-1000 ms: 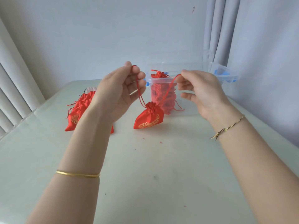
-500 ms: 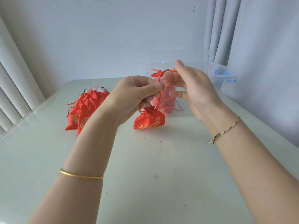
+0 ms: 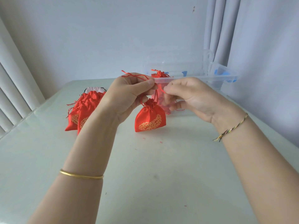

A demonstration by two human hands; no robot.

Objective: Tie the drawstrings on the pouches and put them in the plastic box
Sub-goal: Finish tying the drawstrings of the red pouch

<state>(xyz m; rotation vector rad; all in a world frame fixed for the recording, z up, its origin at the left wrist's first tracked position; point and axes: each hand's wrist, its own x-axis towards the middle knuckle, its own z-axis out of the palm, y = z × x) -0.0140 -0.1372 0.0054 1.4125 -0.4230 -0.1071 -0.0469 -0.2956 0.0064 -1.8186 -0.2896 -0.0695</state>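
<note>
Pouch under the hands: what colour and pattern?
The pouch is red with a gold ornamental print low on its front, seen in the head view.

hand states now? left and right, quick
Left hand: closed, pinching the red drawstring of the pouch.
Right hand: closed, fingers pinching the same drawstring nearer the pouch; slightly blurred.

Pale green table (image 3: 145,175), white wall (image 3: 97,38), grey curtain (image 3: 216,29), white slats (image 3: 9,94) at left
</note>
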